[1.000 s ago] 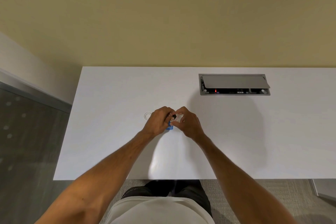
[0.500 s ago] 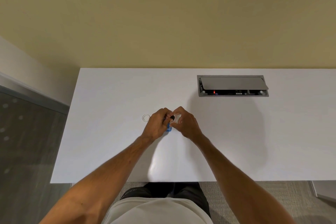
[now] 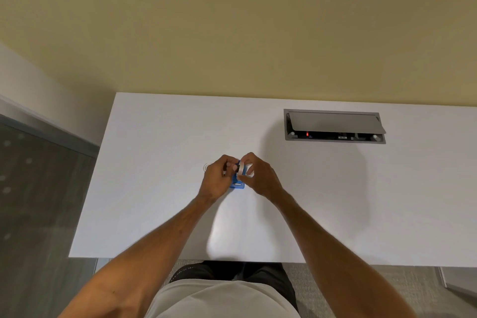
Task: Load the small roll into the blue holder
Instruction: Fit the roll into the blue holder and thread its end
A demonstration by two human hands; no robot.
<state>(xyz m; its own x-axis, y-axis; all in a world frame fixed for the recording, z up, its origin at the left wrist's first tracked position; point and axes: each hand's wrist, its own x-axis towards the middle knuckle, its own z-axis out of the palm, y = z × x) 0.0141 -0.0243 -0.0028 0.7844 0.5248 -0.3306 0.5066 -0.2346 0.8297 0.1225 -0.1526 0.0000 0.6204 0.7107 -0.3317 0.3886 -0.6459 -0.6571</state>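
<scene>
A small blue holder point(image 3: 238, 185) rests on the white table point(image 3: 160, 188) between my two hands. My left hand point(image 3: 218, 178) grips its left side, with a small dark piece pinched in the fingertips. My right hand point(image 3: 260, 175) pinches a small white roll point(image 3: 241, 168) right above the holder's top. Both hands cover most of the holder; only its lower front end shows.
A small clear ring point(image 3: 207, 167) lies on the table just left of my left hand. A grey cable box point(image 3: 334, 126) with its lid raised is set into the table at the back right. The table's left edge drops to a dark floor.
The hands have shifted slightly apart, so more of the blue holder and the white roll shows. The view has tilted a little; the hands stay at the same spot.
</scene>
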